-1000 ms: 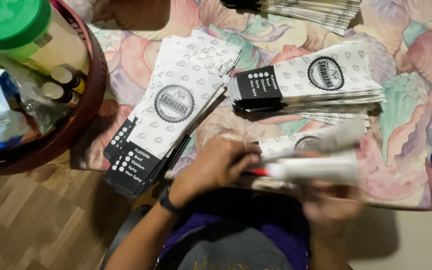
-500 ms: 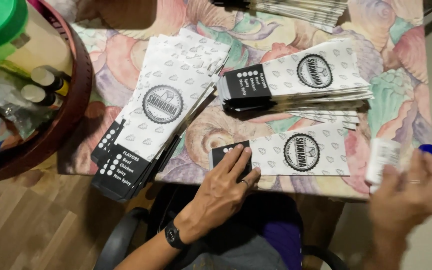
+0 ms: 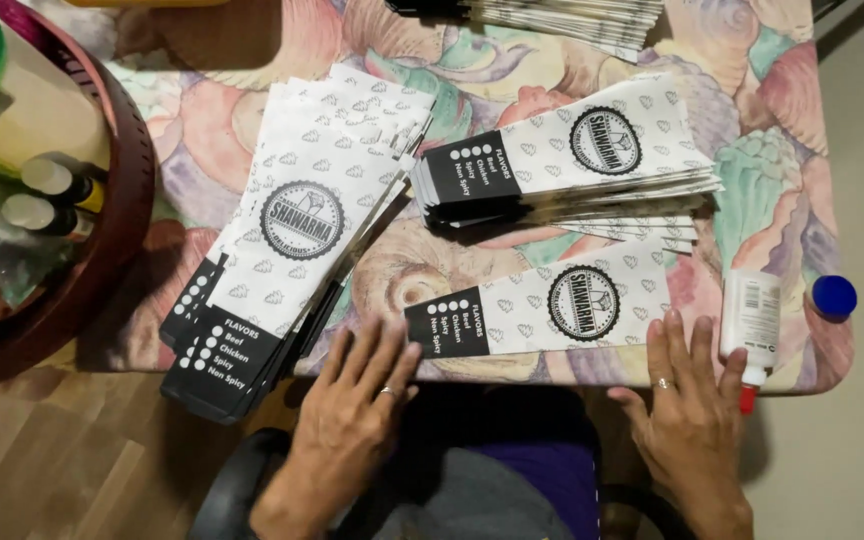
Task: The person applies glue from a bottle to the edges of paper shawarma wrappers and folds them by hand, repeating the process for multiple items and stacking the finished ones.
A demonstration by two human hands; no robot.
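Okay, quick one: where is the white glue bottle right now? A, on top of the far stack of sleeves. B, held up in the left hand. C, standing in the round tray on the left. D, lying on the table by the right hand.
D: the white glue bottle lies on the table beside the right hand, its red tip over the edge.
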